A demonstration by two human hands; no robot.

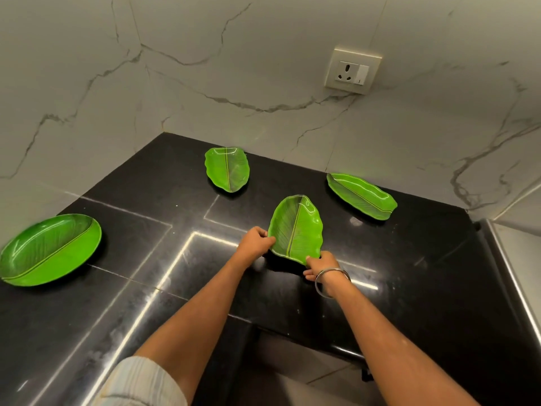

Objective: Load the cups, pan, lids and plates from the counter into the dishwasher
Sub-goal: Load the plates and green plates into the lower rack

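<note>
1. On the black worktop [409, 288], four green leaf plates, well apart: near plate [295, 227] at centre, back plate [227, 168] by the wall, right plate [361, 196], left plate [49, 250] at the edge.
2. Left hand [257, 240] pinching the near plate's left rim; right hand [320, 266] gripping its near right corner, bangle [332, 281] on the wrist.
3. Both hands clamped on that one plate, on opposite sides of its near end.
4. Near end of the plate tipped up, apparently; cannot tell whether the far end touches the worktop.
5. Step in hand, by judgement: picking up the first of the visible plates for loading.
6. No cups, pan or lids in sight; dishwasher not in view either.
7. Three plates untouched, so plenty of loading left.
8. Next move calls for lifting the plate free, keeping a firm hold on the glossy rim, then turning away toward the dishwasher.
9. Shallow, slick plastic by the look of it: likely light, easy to carry one-handed, possibly stackable with the others.
10. Socket [352, 70] on the marble wall [87, 83], out of the way.
</note>
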